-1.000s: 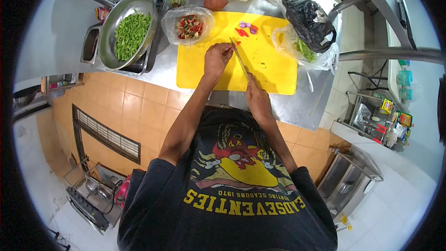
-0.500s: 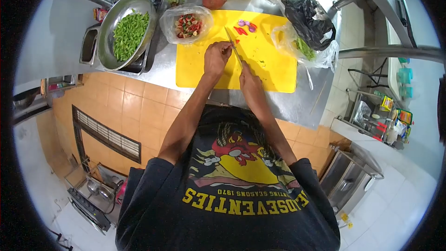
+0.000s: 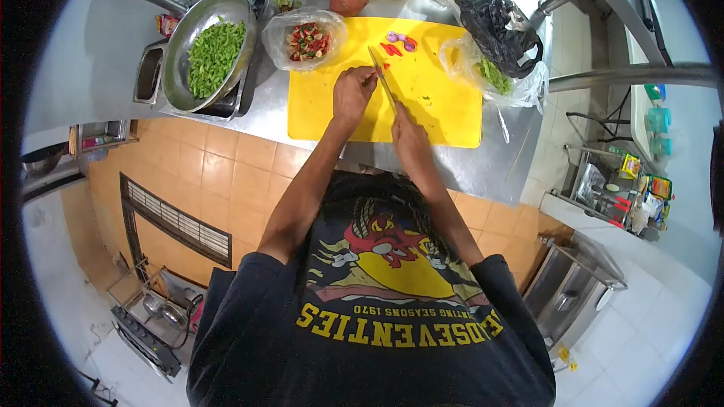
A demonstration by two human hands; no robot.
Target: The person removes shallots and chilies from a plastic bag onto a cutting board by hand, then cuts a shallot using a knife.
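A steel table (image 3: pixel 494 175) is bearing a yellow cutting board (image 3: pixel 313 117). Mid-board, the left hand (image 3: pixel 353 96) is pinching a half-hidden red bit (image 3: pixel 377 73); the right hand (image 3: pixel 409 138) is gripping a knife (image 3: pixel 387 89); chili pieces (image 3: pixel 391 49) are lying farther beyond.

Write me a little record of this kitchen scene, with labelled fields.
Left hand: pinching a small red piece beside the blade
Right hand: gripping the kitchen knife
Surface: yellow cutting board
Board's far side: purple shallots, red pieces
Left: metal pan of chopped greens; clear plastic bag with red chopped mix
Right: black plastic bag
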